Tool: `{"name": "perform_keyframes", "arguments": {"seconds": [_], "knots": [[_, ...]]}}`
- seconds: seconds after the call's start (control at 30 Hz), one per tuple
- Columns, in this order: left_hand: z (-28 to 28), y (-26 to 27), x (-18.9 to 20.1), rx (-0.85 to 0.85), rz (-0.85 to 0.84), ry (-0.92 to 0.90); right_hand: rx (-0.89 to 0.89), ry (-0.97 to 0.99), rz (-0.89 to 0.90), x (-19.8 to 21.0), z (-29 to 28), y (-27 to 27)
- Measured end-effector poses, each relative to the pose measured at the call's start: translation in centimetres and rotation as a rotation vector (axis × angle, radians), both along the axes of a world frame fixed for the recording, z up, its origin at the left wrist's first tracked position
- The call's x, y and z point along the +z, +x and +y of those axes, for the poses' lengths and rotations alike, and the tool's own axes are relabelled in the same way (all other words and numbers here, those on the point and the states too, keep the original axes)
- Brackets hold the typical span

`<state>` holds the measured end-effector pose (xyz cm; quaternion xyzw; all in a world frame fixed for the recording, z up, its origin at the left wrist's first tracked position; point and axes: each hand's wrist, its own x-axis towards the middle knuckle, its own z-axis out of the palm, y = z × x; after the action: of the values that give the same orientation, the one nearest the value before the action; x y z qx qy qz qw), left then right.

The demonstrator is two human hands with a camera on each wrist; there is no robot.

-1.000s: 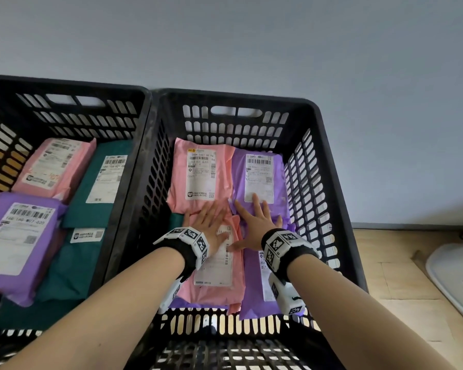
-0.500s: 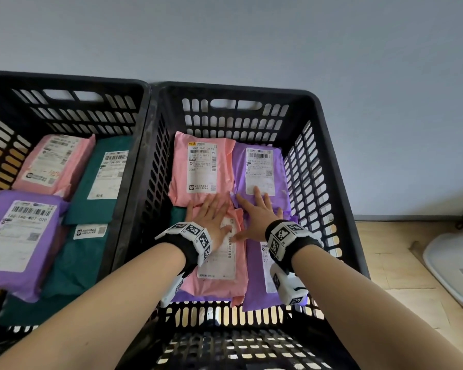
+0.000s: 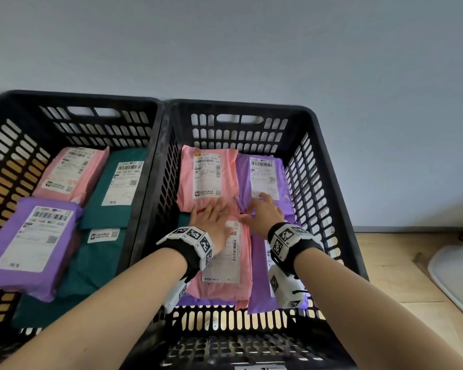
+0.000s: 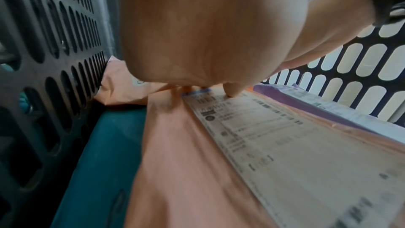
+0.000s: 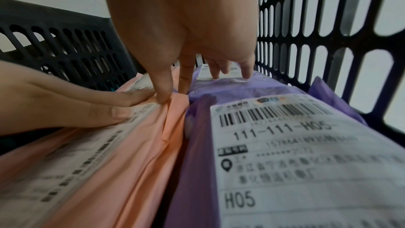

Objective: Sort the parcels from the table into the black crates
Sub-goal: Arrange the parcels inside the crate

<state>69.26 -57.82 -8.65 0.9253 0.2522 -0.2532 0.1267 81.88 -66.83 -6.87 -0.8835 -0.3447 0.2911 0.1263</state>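
- Parcels are lying flat in the right black crate (image 3: 329, 145), and seen from my head I am resting my left hand (image 3: 214, 217) with fingers straight and together on the near pink parcel (image 3: 225, 284), whose long axis is running away from me toward the crate's far wall. My right hand (image 3: 265, 212) is lying just beside it, fingers spread, reaching onto the far purple parcel (image 3: 262, 182). The left black crate (image 3: 72, 102) is standing alongside, already holding parcels.
- From my left wrist, my left hand (image 4: 208, 29) is pressing down on the near pink parcel (image 4: 175, 162), one fingertip (image 4: 232, 93) touching the far end of its label; a teal parcel (image 4: 105, 145) is showing underneath, toward the crate wall.
- From my right wrist, my right hand (image 5: 190, 23) is spreading across the seam, thumb (image 5: 163, 91) on the near pink parcel (image 5: 136, 153), other fingers (image 5: 245, 70) on the far purple parcel (image 5: 232, 86). Nothing is pinched. The near purple parcel (image 5: 295, 162) is lying directly under my wrist, parallel to the pink one. I am judging both hands equally near, so any squaring-up would be pushing along that long axis.
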Motion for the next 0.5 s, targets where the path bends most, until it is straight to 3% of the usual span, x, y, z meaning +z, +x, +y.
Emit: {"name": "perform_keyframes", "arguments": {"seconds": [0.4, 0.5], "knots": [[0.2, 0.9, -0.2, 0.045, -0.073, -0.019, -0.051, 0.082, -0.041, -0.5, 0.8, 0.1], [0.1, 0.9, -0.8, 0.041, -0.054, -0.012, 0.027, 0.079, -0.049, -1.4, 0.6, 0.1]]}}
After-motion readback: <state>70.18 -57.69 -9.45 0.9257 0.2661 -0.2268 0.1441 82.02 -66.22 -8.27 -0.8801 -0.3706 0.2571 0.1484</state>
